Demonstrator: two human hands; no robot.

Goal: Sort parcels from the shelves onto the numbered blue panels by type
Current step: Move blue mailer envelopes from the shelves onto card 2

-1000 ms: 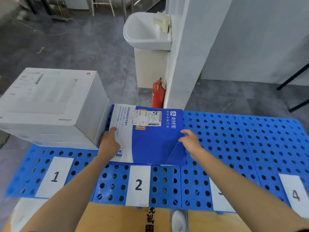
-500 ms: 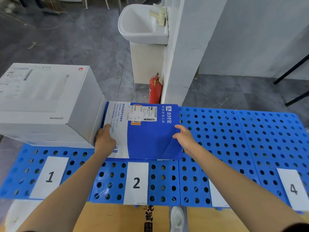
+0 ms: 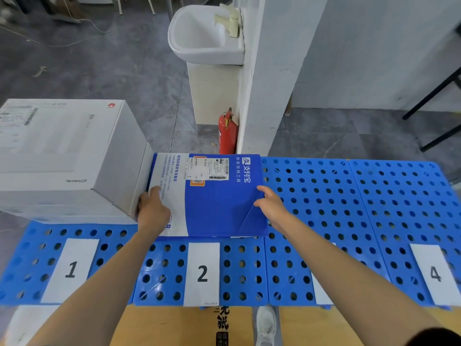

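A flat blue-and-white parcel (image 3: 219,203) with a shipping label lies on the blue perforated panel marked 2 (image 3: 239,270), its left edge against a large white box (image 3: 62,156) standing on the panel marked 1 (image 3: 27,258). My left hand (image 3: 152,211) grips the parcel's left side, next to the box. My right hand (image 3: 272,208) holds the parcel's right edge, thumb on top. My right forearm hides the third panel's number label. The panel marked 4 (image 3: 399,208) holds nothing.
A white pillar (image 3: 269,83) rises just behind the panels, with a white sink (image 3: 199,38) and a red fire extinguisher (image 3: 227,133) beside it. Black frame legs (image 3: 434,96) stand at the far right. My shoe (image 3: 265,323) is on brown cardboard below the panels.
Both hands stay on the parcel, which stays flat on panel 2 against the white box. Only my view has shifted slightly.
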